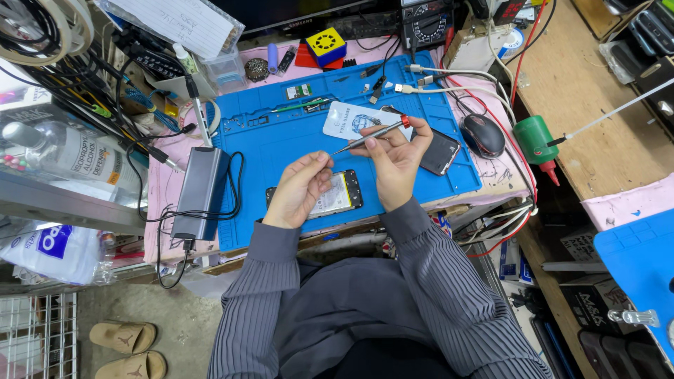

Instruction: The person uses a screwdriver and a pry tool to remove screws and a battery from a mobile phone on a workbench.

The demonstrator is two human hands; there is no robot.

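Screwdriver, slim, with a grey metal shaft and a red collar near its rear end, is held at both ends above the blue work mat. Right hand is closed around the handle end, fingers wrapped just below the red collar. Left hand pinches the tip end between thumb and fingertips; whether anything small sits in that pinch cannot be told.

Directly beneath the grip, an opened phone lies flat on the mat, its silver inner surface facing up inside a dark frame, partly covered by the left hand. Just right of the right hand lies a second phone, dark and glossy. Just beyond the grip rests a white rounded card with blue print.

The mat is matte, rectangular, with moulded shallow compartments along its far edge; one holds a small green circuit board. Left of the grip, at the mat's edge, lies a grey metal box with black cables. Further right sits a black mouse, then a green bottle with a red nozzle. At the far edge stands a yellow and blue cube.
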